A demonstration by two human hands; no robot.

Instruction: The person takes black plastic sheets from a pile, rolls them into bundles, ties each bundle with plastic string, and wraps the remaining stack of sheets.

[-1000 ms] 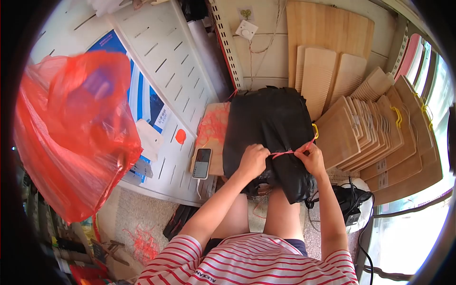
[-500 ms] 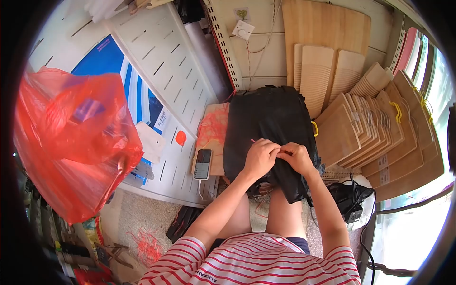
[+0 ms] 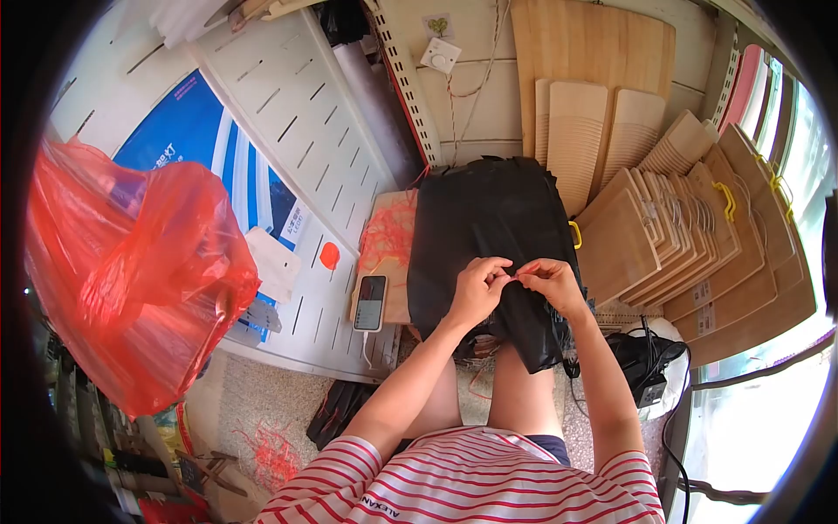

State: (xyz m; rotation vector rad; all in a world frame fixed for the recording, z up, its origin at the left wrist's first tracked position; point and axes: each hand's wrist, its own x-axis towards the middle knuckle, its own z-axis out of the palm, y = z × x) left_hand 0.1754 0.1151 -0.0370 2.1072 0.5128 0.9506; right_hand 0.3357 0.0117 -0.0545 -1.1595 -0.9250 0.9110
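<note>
The right hand [image 3: 550, 283] pinches a red strand [image 3: 513, 278] directed crosswise toward the left hand [image 3: 477, 290] (grip unclear), above the black bag [image 3: 480, 205].

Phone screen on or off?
On. The phone lies face up with its display lit, a pale panel showing under a darker band; the content is too small to read.
</note>
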